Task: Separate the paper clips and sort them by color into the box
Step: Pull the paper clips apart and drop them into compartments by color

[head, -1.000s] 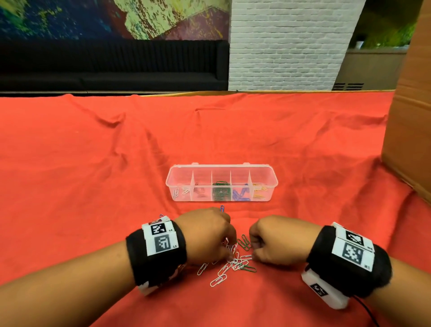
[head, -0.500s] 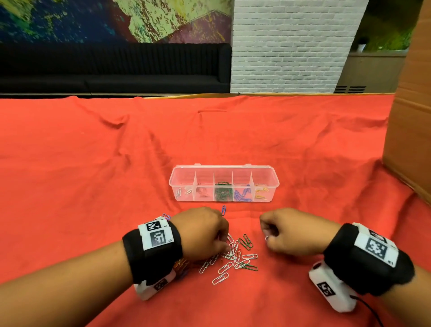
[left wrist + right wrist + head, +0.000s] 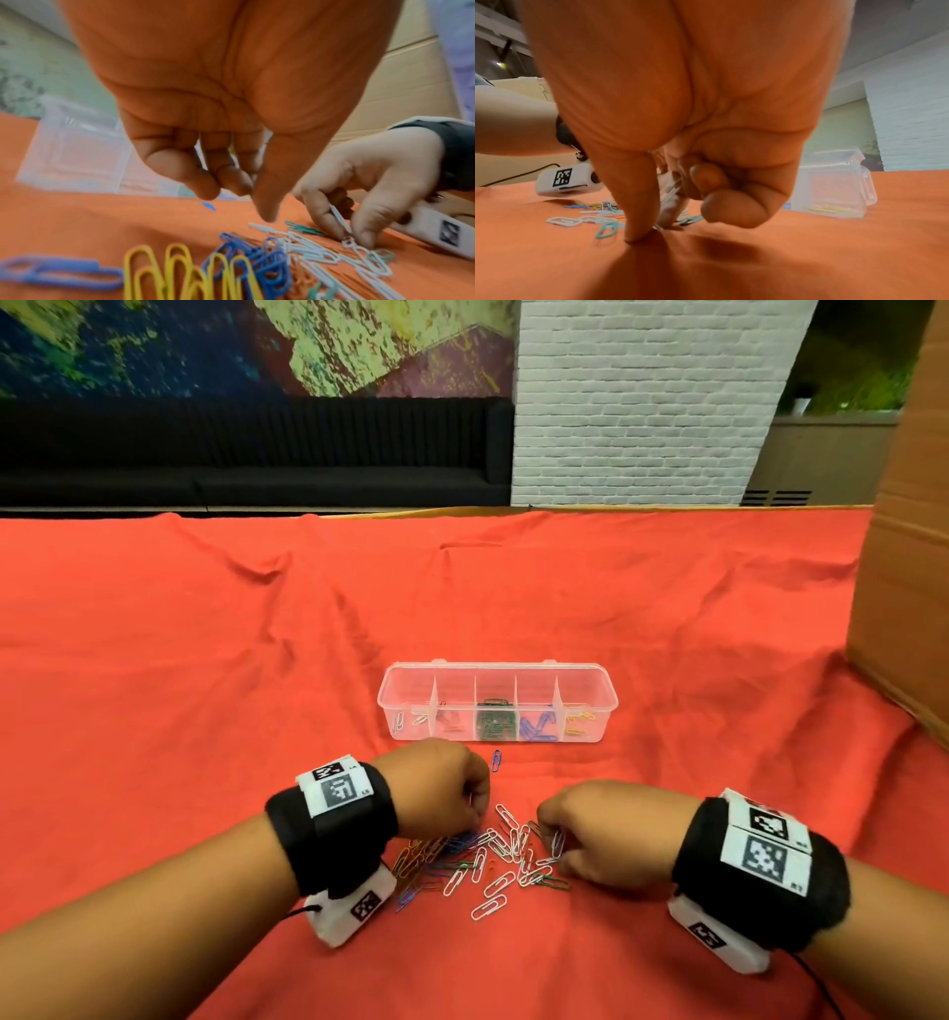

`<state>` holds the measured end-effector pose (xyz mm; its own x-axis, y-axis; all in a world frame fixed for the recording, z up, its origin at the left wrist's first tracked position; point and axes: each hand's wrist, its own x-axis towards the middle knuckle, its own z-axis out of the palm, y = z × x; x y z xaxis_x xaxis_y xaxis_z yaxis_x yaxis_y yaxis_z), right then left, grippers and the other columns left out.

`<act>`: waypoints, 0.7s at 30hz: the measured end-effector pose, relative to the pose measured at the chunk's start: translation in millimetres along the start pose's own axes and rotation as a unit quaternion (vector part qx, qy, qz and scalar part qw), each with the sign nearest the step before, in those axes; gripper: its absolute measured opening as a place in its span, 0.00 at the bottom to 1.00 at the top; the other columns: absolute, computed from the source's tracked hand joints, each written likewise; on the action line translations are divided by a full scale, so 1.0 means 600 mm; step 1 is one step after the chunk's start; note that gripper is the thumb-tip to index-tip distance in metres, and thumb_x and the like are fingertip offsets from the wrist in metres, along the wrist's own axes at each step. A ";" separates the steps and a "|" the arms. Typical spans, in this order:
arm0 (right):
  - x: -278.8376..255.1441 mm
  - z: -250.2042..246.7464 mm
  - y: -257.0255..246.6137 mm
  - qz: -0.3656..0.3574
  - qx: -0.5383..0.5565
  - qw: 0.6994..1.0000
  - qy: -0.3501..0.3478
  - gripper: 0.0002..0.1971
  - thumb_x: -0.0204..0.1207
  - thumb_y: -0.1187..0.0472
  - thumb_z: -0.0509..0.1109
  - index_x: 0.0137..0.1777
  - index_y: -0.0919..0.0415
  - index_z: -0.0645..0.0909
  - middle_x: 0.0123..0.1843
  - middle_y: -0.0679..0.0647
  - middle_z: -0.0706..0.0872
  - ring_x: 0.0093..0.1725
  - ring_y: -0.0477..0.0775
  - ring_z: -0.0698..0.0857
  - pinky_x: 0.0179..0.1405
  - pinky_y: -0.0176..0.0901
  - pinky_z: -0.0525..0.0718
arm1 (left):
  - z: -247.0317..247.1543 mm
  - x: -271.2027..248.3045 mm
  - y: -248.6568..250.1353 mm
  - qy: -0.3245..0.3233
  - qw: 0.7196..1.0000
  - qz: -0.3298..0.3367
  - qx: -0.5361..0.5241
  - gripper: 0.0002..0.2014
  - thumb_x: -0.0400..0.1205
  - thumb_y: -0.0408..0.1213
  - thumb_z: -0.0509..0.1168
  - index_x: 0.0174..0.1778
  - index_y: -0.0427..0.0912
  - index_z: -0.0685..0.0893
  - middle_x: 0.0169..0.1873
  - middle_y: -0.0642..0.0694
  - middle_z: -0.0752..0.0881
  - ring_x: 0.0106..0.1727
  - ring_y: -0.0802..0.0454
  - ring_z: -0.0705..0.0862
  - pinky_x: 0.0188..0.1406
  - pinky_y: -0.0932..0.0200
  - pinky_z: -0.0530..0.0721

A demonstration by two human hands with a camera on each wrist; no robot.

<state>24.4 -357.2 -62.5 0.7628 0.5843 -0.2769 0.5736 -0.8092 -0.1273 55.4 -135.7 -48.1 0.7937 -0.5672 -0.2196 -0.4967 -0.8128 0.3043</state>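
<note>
A clear box (image 3: 590,671) with several compartments stands mid-table; white, red, green, blue and yellow clips lie sorted in it. In front of it is a tangled pile of paper clips (image 3: 488,862), and a lone blue clip (image 3: 496,759) sits nearer the box. My right hand (image 3: 557,846) pinches a white paper clip (image 3: 339,220) at the pile's right edge; the clip's lower end is hooked to another white one. My left hand (image 3: 475,814) hovers over the pile's left side, fingers loosely curled, thumb pointing down (image 3: 267,211). Nothing shows between them.
A red cloth (image 3: 205,685) covers the whole table. A tall cardboard box (image 3: 914,588) stands at the right edge. Yellow and blue clips (image 3: 180,272) lie under my left wrist. A dark sofa and a white brick pillar are behind the table's far edge.
My hands, close together over the pile a second ago, have drawn apart. The right hand swung out right, then came back to the pile's edge. The left shifted left, uncovering more clips.
</note>
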 end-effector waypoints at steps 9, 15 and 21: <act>-0.016 -0.024 0.023 0.008 0.317 0.948 0.008 0.04 0.68 0.62 0.63 0.37 0.50 0.74 0.31 0.45 0.80 0.30 0.44 0.78 0.33 0.46 0.76 | 0.025 -0.037 0.008 -0.017 0.968 0.180 0.177 0.11 0.72 0.46 0.67 0.49 0.59 0.88 0.42 0.54 0.77 0.48 0.50 0.76 0.39 0.49 0.82; -0.052 -0.029 0.041 -0.114 0.883 0.454 -0.040 0.05 0.67 0.65 0.57 0.41 0.64 0.70 0.33 0.60 0.72 0.27 0.54 0.73 0.21 0.42 0.64 | 0.033 -0.044 0.001 0.008 0.968 0.201 0.149 0.07 0.75 0.44 0.63 0.42 0.52 0.86 0.43 0.52 0.79 0.47 0.49 0.77 0.41 0.48 0.82; -0.044 -0.046 0.048 -0.024 0.888 0.459 0.024 0.10 0.74 0.55 0.54 0.37 0.60 0.68 0.33 0.54 0.66 0.25 0.47 0.63 0.17 0.35 0.56 | 0.027 -0.061 -0.013 0.029 0.986 0.157 0.052 0.06 0.75 0.47 0.66 0.43 0.52 0.85 0.41 0.55 0.80 0.44 0.57 0.79 0.45 0.51 0.82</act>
<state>29.2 -394.4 -32.4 0.7925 0.5700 -0.2169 -0.5243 0.4549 -0.7198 24.6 -110.5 -57.3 0.6122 -0.7872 -0.0747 -0.7521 -0.6089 0.2524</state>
